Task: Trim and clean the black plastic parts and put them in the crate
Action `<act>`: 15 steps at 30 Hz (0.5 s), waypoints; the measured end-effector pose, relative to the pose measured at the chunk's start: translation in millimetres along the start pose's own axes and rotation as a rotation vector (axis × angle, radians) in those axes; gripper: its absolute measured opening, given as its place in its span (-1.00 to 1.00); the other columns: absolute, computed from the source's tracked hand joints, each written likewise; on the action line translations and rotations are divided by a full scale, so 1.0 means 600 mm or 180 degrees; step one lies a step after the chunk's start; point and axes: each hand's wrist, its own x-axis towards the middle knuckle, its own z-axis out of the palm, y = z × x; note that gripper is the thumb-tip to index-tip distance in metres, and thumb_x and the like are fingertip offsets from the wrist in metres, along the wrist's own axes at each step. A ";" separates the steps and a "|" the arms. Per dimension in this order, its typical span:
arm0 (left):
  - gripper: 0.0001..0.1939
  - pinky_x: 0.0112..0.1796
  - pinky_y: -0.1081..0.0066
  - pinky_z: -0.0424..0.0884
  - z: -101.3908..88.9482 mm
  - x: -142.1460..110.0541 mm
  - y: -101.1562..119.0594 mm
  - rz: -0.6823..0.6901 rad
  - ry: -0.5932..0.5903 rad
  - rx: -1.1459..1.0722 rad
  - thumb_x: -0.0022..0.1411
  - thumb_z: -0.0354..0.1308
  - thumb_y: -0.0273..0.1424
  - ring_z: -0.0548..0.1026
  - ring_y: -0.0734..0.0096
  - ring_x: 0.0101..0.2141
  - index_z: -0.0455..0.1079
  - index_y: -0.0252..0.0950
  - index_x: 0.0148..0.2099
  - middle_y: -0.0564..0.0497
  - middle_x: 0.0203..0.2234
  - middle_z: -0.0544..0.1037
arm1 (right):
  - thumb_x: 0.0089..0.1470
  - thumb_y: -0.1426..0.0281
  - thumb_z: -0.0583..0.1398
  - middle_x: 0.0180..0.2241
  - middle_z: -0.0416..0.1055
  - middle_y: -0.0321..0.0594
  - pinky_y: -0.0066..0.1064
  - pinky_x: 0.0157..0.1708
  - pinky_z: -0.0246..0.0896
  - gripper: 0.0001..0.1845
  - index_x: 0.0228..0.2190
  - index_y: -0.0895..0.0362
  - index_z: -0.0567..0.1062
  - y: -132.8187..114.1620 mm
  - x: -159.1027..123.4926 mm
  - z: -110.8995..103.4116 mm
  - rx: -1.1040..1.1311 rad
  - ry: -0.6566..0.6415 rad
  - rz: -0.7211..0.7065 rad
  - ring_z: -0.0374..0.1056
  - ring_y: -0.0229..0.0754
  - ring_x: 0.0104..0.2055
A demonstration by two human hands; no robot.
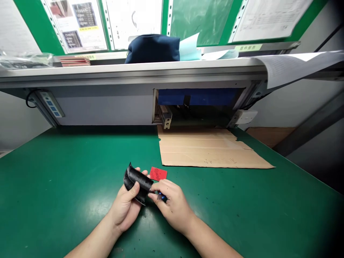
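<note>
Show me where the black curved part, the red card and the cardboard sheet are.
Black curved part (143, 182): head view, middle of its visible surface.
Red card (158, 173): head view, its upper face.
Cardboard sheet (205, 150): head view, near its middle.

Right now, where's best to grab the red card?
Probably pinch the red card by its far right corner, coming from the right: it looks flat on the green table, and the left hand and right hand crowd its left and near edges.

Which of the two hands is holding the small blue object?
The right hand: the small blue object sits in its grip. The left hand instead cradles the curved black part.
</note>
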 end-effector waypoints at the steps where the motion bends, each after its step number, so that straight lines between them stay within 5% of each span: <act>1: -0.60 0.25 0.14 -0.01 0.000 0.000 0.000 -0.0009 0.0002 -0.0036 0.24 0.19 -0.41 0.36 0.30 0.10 0.30 -0.10 0.11 -0.01 0.05 0.46 | 0.29 0.18 0.10 -0.44 0.36 -0.25 -0.38 -0.39 0.13 -0.71 -0.36 0.10 0.45 0.000 0.000 0.002 0.0006 0.0030 0.0036 0.25 -0.16 -0.40; 10: -0.72 0.22 0.11 0.10 -0.006 0.010 -0.004 0.0195 0.0071 -0.0368 0.17 0.26 -0.33 0.31 0.28 0.13 0.43 -0.18 -0.04 -0.04 0.04 0.46 | 0.15 -0.02 0.22 -0.42 0.35 -0.25 -0.36 -0.37 0.09 -0.59 -0.28 0.08 0.46 -0.004 -0.003 0.027 -0.0218 -0.0262 0.0036 0.25 -0.11 -0.38; 15: -0.66 0.18 0.06 0.18 -0.011 0.013 -0.003 0.0446 0.0003 0.0482 0.22 0.17 -0.14 0.33 0.23 0.12 0.38 -0.14 0.00 -0.04 0.05 0.45 | 0.23 0.23 0.16 -0.43 0.35 -0.24 -0.34 -0.37 0.03 -0.80 -0.29 0.10 0.45 0.003 -0.002 0.027 -0.0559 -0.0129 -0.0118 0.23 -0.12 -0.39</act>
